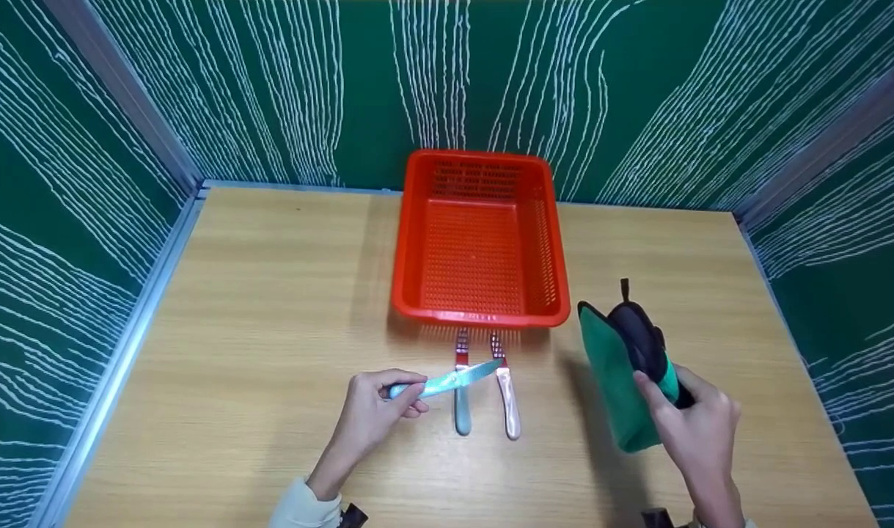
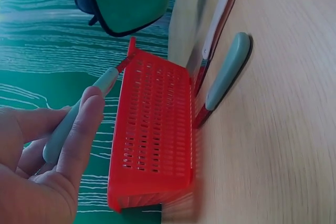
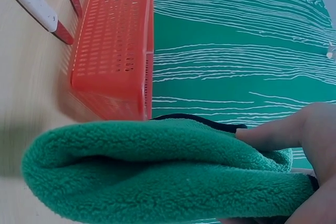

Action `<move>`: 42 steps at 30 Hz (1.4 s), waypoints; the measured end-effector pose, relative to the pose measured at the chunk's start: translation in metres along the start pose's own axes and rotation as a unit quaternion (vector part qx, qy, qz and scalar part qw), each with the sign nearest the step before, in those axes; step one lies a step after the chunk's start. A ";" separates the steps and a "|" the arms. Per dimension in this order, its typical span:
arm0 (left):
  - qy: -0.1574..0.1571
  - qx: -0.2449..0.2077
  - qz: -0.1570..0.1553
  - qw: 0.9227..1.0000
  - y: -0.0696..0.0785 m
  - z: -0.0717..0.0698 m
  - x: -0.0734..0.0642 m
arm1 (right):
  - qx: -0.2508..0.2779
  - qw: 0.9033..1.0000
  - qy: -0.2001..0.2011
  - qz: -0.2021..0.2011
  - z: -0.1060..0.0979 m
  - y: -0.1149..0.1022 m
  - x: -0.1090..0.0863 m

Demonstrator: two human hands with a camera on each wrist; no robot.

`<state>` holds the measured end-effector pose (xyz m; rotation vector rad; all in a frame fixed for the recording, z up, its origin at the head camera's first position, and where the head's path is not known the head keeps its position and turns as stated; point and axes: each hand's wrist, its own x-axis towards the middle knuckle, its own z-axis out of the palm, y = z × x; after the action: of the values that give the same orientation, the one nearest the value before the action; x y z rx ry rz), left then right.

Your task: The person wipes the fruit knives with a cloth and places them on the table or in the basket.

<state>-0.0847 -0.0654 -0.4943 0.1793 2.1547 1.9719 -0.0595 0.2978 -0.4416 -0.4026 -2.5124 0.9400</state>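
My left hand [image 1: 377,407] pinches a knife [image 1: 443,383] by its pale green handle, thumb on top, with the blade pointing right. In the left wrist view the same knife [image 2: 79,114] rises over the fingers. Below and beyond it, two more knives lie on the table: one with a green handle [image 1: 463,412], the other with a pinkish-white handle [image 1: 510,411]. Their shiny blades reflect red and point at the basket. Off to the right, my right hand [image 1: 700,425] grips a folded green fleecy cloth [image 1: 615,389] with black edging and a small loop. Its thick fold [image 3: 142,177] fills the lower right wrist view.
A red plastic basket [image 1: 410,242] with perforated walls stands at the back middle of the wooden table [image 1: 270,308], just past the knife blades. Green panels [image 1: 366,88] with white wavy lines enclose the table at the back and sides.
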 end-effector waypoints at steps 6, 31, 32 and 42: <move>0.013 -0.052 0.019 0.998 0.003 0.004 -0.002 | 0.007 1.000 0.012 -0.009 -0.005 -0.005 -0.002; 0.010 -0.067 0.003 0.998 0.022 0.017 -0.005 | 0.081 0.990 0.073 -0.085 -0.011 -0.042 -0.011; 0.009 -0.067 0.009 0.998 0.023 0.018 -0.005 | 0.095 0.987 0.080 -0.099 -0.010 -0.045 -0.011; 0.001 -0.071 0.032 0.997 0.027 0.027 -0.002 | 0.191 0.938 0.071 -0.279 0.015 -0.079 -0.024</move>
<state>-0.0775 -0.0371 -0.4696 0.2255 2.0240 2.1522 -0.0553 0.2216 -0.4054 0.3382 -2.0624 1.0717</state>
